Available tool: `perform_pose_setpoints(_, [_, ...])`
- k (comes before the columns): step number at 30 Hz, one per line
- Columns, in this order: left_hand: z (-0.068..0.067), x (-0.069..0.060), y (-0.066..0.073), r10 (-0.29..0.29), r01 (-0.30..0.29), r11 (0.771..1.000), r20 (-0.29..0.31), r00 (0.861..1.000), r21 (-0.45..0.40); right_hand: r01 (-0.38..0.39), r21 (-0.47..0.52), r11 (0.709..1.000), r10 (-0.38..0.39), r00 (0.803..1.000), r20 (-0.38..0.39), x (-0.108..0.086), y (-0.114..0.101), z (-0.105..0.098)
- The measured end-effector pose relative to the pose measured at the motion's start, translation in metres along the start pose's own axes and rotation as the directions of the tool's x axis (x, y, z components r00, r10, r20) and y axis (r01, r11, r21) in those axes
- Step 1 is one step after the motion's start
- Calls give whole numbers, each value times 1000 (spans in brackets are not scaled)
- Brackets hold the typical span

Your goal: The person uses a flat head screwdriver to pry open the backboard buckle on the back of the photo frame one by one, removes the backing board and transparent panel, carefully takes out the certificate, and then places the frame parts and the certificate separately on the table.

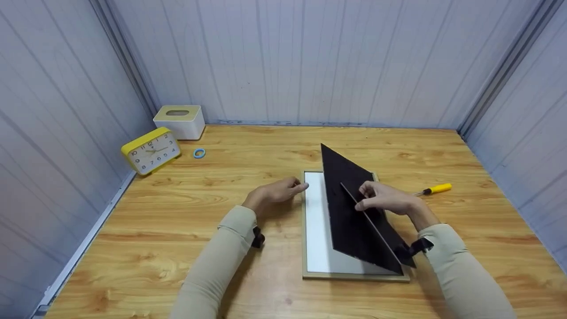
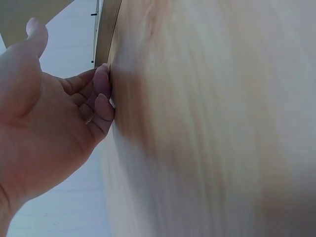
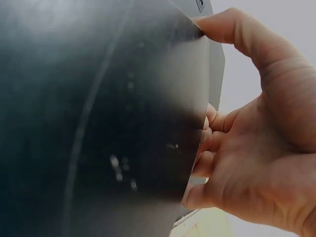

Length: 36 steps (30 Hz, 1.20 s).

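The black board (image 1: 335,208) stood tilted over the shallow frame (image 1: 304,235), towards four o'clock in the head view; the right hand (image 1: 386,198) pinched its flap (image 1: 387,237); the left hand (image 1: 280,191), thumb parted from loosely bent fingers, was at the frame's ten o'clock rim; good handling probably meant steadying that rim, moving the board evenly and sparing the flap's hinge.

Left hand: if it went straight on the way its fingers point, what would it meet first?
Most likely the picture frame's left rim: the left hand is close against it, perhaps touching. Past that, probably the tilted black board, though depth is unclear.
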<state>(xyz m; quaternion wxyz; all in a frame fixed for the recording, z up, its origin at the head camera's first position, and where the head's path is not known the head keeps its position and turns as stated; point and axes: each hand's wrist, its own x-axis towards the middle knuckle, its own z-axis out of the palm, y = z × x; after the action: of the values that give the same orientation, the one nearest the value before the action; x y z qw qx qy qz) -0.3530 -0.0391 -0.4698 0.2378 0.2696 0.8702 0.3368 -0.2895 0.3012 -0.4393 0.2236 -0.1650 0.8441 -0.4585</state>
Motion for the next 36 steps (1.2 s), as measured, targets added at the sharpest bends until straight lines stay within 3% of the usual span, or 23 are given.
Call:
perform_pose_setpoints(11, [5, 0, -1, -24, 25, 1000, -29, 999, 5, 31, 49, 998, -30, 999, -18, -7, 8, -3])
perform_pose_setpoints(19, [8, 3, -3, 37, -39, 999, -116, 993, -11, 19, 100, 995, -12, 998, -62, -15, 8, -4])
perform_pose_setpoints(22, [8, 2, -1, 39, -37, 999, -121, 992, 20, 25, 106, 994, -17, 997, -74, -15, 7, -4])
perform_pose_setpoints(27, [8, 4, 4, 71, -59, 987, -74, 995, 151, 30, 109, 994, -22, 997, -73, -15, 5, -4])
perform_pose_setpoints(30, [8, 6, 7, 83, -72, 981, -53, 995, 181, 30, 110, 993, -22, 997, -76, -15, 4, -5])
perform_pose_setpoints(36, [13, 4, 10, 84, -80, 995, -81, 993, 53, 24, 109, 994, -15, 997, -81, -13, 3, -3])
